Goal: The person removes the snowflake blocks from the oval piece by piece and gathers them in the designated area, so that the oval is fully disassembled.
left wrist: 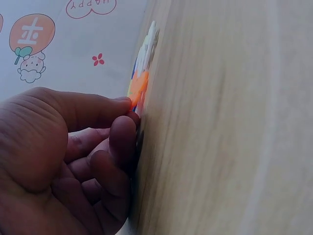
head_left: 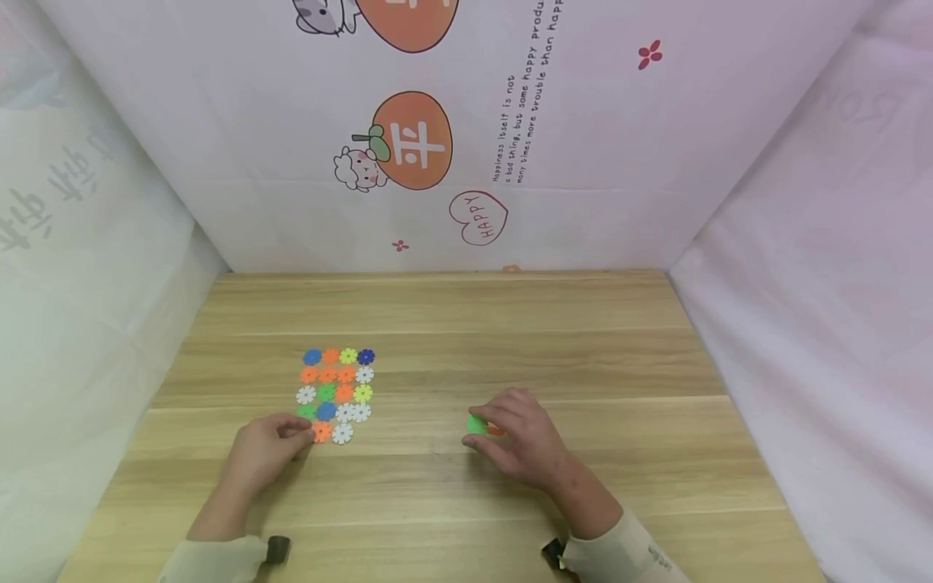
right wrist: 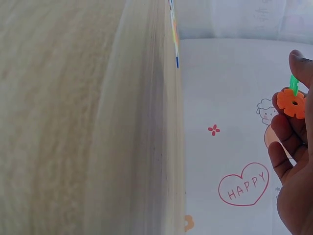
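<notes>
My left hand (head_left: 264, 448) is at the lower left corner of a patch of flat plastic snowflake discs on the table. Its thumb and forefinger pinch the edge of an orange snowflake disc (left wrist: 140, 87), tilted up a little in the left wrist view. Above the table, right of the middle, my right hand (head_left: 528, 437) holds a green snowflake disc (head_left: 476, 425) between thumb and fingertips. A second orange snowflake disc (right wrist: 293, 104) is joined edge-on to the green one, lying against the fingers. A white disc (head_left: 342, 433) lies just right of the left hand's orange one.
Rows of orange, white, green, yellow and blue discs (head_left: 326, 393) lie flat, close together, on the left of the wooden table (head_left: 583, 340). A printed white cloth (head_left: 583, 162) hangs behind it, with white sheets along both sides.
</notes>
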### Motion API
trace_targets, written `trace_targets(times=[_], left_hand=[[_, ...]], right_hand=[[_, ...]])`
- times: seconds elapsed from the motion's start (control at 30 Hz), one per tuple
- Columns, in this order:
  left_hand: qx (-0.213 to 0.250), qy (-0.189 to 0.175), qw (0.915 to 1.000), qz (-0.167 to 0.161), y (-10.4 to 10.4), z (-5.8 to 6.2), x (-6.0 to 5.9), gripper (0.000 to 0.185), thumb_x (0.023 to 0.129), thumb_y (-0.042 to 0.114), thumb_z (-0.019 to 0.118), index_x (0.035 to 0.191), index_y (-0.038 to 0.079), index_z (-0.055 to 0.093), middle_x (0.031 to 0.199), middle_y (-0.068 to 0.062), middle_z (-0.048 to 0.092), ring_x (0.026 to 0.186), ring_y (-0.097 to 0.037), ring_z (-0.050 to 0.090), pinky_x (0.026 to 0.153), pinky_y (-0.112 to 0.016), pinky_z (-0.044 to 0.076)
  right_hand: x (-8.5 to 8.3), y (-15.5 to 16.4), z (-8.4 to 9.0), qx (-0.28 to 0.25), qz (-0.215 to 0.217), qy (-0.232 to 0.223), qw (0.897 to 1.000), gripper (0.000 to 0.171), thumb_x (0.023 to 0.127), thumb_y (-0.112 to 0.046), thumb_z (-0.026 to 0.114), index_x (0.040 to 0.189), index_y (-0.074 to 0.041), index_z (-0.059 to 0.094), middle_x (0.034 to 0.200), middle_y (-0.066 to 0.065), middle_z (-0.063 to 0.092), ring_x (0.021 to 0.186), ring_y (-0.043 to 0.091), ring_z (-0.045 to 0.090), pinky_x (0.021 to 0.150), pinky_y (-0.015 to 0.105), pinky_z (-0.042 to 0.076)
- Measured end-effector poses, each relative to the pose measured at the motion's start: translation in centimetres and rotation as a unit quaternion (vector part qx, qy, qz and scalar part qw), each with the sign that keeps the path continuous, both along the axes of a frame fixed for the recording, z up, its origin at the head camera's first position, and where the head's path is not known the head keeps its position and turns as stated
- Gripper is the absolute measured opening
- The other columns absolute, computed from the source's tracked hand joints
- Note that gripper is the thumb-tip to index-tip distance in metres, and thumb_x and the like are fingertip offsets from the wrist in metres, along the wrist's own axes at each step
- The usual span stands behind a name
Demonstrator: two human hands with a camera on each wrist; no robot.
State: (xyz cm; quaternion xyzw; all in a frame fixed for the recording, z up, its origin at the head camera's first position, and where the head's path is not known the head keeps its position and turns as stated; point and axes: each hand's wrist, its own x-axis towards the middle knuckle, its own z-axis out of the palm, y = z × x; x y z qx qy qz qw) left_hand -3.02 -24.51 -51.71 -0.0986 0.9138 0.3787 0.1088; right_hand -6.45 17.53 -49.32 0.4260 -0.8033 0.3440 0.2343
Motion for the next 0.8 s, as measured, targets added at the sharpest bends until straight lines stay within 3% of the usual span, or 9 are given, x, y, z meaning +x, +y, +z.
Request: trace_targets(times=[0.23,0.43,0.8], left_hand=[[0.010,0.012,0.9999,-0.004,0.1,0.2,0.2,0.035,0.096,0.033,0.074,0.115,0.003,0.074,0.099,-0.005,0.077,0.090,-0.020,0.073,0.082,-0.043,0.060],[0.003,0.003,1.0000,0.006,0.5,0.6,-0.1,0.033,0.096,0.034,0.074,0.116,0.007,0.074,0.097,-0.001,0.076,0.085,-0.016,0.070,0.076,-0.036,0.057],[0.033,0.061,0.9974,-0.016,2.6,2.2,-0.7,0.029,0.096,0.039,0.075,0.110,0.014,0.076,0.105,-0.002,0.076,0.102,-0.025,0.070,0.085,-0.042,0.058]], right_hand=[[0.1,0.0,0.1,0.002,-0.001,-0.009,1.000,0.035,0.097,-0.041,0.074,0.110,-0.008,0.077,0.099,-0.003,0.075,0.092,0.014,0.066,0.086,0.038,0.053],[0.1,0.1,0.1,-0.001,-0.003,-0.004,1.000,0.036,0.097,-0.042,0.074,0.110,-0.008,0.077,0.098,-0.003,0.074,0.091,0.013,0.066,0.086,0.038,0.053],[0.2,-0.2,0.0,-0.012,0.007,0.011,1.000,0.035,0.096,-0.040,0.075,0.110,-0.009,0.077,0.097,-0.004,0.074,0.088,0.013,0.065,0.084,0.037,0.053]])
